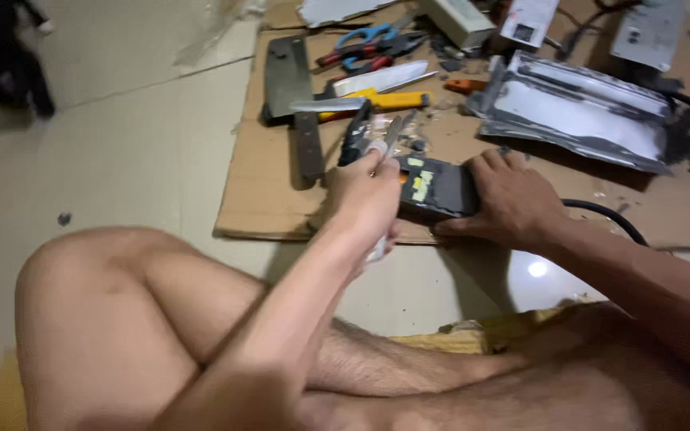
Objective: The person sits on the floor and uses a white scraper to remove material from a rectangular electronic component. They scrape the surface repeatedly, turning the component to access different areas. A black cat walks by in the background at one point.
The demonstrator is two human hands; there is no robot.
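Note:
My left hand [365,199] is closed around the handles of a pair of pliers [389,136], whose jaws point away over the cardboard. My right hand [513,199] lies flat on a small black box [434,187] with pale yellow stickers, pressing it against the cardboard sheet [265,199]. The two hands are close together, the pliers just left of the box. My bare legs fill the lower part of the view.
On the cardboard lie a large cleaver [289,80], a yellow-handled knife [385,100], blue-handled scissors [369,36], red-handled pliers [345,54] and a bent metal tray [576,112]. Grey electronic units [648,32] sit at the back right. A black cable [608,215] runs near my right wrist.

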